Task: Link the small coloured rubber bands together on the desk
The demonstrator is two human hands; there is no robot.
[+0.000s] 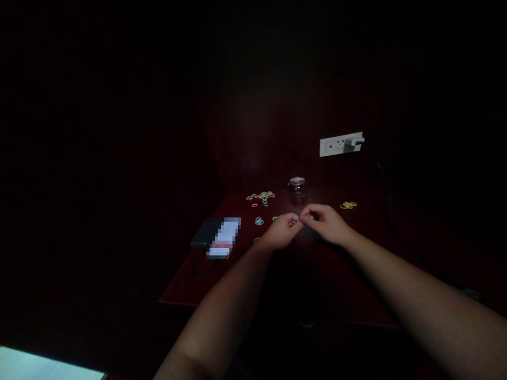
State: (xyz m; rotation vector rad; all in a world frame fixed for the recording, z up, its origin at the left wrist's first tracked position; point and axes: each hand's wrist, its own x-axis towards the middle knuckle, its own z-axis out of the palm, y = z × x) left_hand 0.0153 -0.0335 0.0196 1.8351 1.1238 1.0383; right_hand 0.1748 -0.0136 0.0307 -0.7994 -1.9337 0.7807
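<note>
Piece of green (298, 220): Was pinched between the fingertips of both hands, slightly right of centre and below mid-height in the frame. Looked too small to tell its exact shape.
Left hand (284, 230): Was curled inward, with thumb and fingers pressed together on the piece from its left.
Right hand (325, 224): Was bent toward the other, with thumb and forefinger closed together on the same piece, nearly touching the left fingertips.
Green band (274, 218): Lay just beside the left hand, partly hidden behind it.
Pale blue bands (259, 221): Lay in a small cluster left of the hands, near the middle of the frame.
Mixed bands (263, 197): Lay in a loose, many-coloured heap above the blue cluster.
Jar (298, 184): Stood upright above the hands, clear-walled and pale-lidded.
Yellow bands (348, 205): Lay bunched right of the right hand.
Phone (224, 237): Lay left of centre, blurred into blocks, against a dark slab (204, 233), above a looped black cable (202, 277).
Table (180, 292): Showed dark red under everything named so far.
Socket panel (335, 146): Was set in the wall right of centre, with a white plug (352, 142) in its right end.
Bright surface (47, 364): Glowed in the lower left corner.
</note>
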